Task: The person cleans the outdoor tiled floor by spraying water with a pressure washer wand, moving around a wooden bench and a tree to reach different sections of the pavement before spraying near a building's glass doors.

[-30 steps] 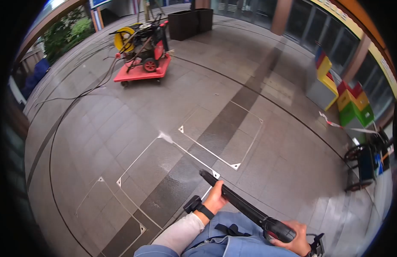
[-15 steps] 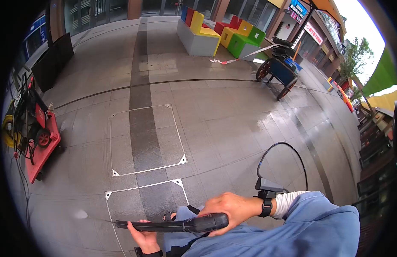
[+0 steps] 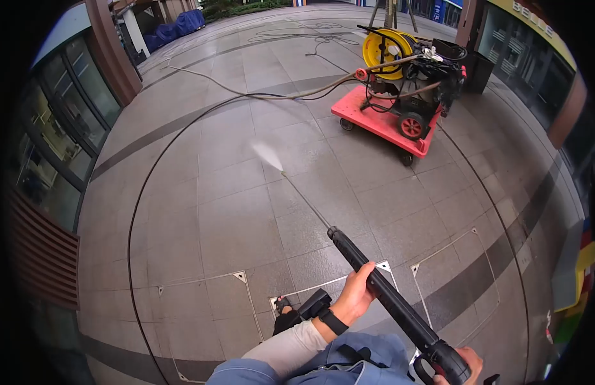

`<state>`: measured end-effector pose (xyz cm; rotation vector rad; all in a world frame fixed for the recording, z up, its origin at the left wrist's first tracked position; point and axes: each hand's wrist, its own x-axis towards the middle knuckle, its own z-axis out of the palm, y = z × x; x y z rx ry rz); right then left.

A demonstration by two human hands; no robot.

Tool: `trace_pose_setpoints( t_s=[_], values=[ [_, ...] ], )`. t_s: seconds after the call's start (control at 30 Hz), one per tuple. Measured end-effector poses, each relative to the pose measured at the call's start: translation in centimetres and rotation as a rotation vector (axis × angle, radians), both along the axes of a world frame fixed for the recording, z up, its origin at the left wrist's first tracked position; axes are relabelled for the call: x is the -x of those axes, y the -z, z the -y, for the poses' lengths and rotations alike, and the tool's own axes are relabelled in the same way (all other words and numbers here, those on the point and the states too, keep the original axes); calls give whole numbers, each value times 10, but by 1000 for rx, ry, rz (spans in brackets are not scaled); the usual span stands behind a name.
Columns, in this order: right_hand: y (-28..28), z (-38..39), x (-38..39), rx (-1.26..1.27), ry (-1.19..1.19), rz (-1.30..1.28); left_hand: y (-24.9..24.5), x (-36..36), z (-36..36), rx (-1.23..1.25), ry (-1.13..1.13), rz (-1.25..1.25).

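A long black pressure-washer gun (image 3: 400, 308) runs diagonally from the lower right toward the middle. My left hand (image 3: 356, 290) is closed around its barrel. At the rear grip, beside the trigger guard, my right hand (image 3: 471, 367) is wrapped round the gun and partly hidden by it. A thin metal lance (image 3: 307, 200) extends from the front, and a white fan of water (image 3: 267, 156) leaves its nozzle toward the grey paving (image 3: 233, 192), which looks wet.
A red platform trolley (image 3: 384, 125) carries a machine and a yellow hose reel (image 3: 388, 54) ahead on the right. A black hose (image 3: 135, 218) curves across the left paving. Glass shopfronts stand on both sides. Metal-cornered floor covers (image 3: 239, 276) lie near my feet.
The view has swung left, bringing the trolley from the left edge to the upper right. The gun now points forward instead of left, still held in both hands.
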<state>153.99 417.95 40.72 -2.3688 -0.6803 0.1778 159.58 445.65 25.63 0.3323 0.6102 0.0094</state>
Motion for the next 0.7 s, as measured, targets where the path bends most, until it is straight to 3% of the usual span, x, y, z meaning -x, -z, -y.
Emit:
trace_pose_setpoints(
  t_s=[0.13, 0.17, 0.33, 0.53, 0.6, 0.7],
  values=[
    [-30, -148, -16, 168, -8, 145, -38, -20, -131, 95, 30, 100],
    [-42, -189, -23, 43, 9, 77, -51, -29, -167, 83, 41, 98],
    [-72, -336, -83, -6, 28, 45, -84, -77, -314, 177, 24, 250],
    [-48, -519, -181, -171, 96, -111, -69, -169, -490, 190, 40, 313],
    [-39, -588, -222, -58, 6, -95, -62, -209, -558, 98, 28, 258],
    [-28, -691, -285, -164, -64, -91, -55, -272, -661, 55, 34, 124]
  ],
)
